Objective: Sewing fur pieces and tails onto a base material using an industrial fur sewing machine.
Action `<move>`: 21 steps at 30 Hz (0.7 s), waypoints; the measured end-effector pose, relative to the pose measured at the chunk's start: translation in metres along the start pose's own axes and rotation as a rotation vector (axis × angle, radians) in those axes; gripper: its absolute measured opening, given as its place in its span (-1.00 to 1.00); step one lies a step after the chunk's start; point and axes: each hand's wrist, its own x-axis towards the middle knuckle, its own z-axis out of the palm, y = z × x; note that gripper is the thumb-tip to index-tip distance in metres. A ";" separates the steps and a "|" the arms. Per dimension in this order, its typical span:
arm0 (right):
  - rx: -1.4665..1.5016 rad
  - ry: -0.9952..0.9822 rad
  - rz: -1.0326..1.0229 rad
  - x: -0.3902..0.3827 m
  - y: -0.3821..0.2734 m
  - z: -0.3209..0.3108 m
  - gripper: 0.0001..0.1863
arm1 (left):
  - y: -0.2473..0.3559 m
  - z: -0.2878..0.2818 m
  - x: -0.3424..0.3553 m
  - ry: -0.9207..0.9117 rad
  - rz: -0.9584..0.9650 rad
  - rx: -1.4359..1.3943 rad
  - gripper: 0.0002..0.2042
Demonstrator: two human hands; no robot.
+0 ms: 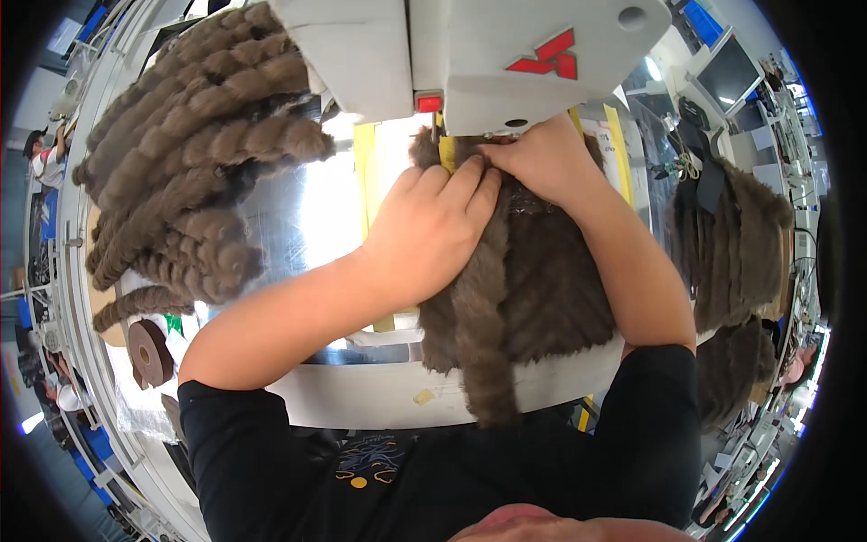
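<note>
A white sewing machine (492, 68) with a red emblem stands over its bed. Beneath its head lies a dark brown fur panel (560, 280), with a lighter fur strip (483, 334) running along its left part and hanging over the bed's front edge. My left hand (429, 230) presses the strip from the left, its fingers bent together around the fur near the stitching spot. From the right, my right hand (546, 163) pinches the fur's edge right under the machine head. Fingertips of both hands nearly meet there. The needle and the exact seam are hidden.
Fluffy brown fur strips (199, 126) are heaped at the left. Nearer me on that side is a brown roll of tape (150, 352). More fur pieces (741, 248) hang or lie at the right, below a monitor (728, 74). Yellow tape (365, 176) marks the metal bed.
</note>
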 end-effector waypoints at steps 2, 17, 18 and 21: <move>-0.043 0.022 -0.010 0.000 -0.004 -0.002 -0.60 | -0.005 0.002 0.003 -0.038 0.042 0.044 -0.52; -0.078 -0.053 0.089 0.016 0.017 -0.011 -0.58 | -0.011 0.012 0.015 -0.051 0.044 0.208 -0.52; -0.074 -0.054 0.095 0.017 0.022 -0.009 -0.58 | -0.013 0.013 0.016 -0.058 0.044 0.224 -0.53; -0.060 -0.012 0.068 0.018 0.027 -0.005 -0.62 | -0.015 0.014 0.017 -0.076 0.035 0.239 -0.53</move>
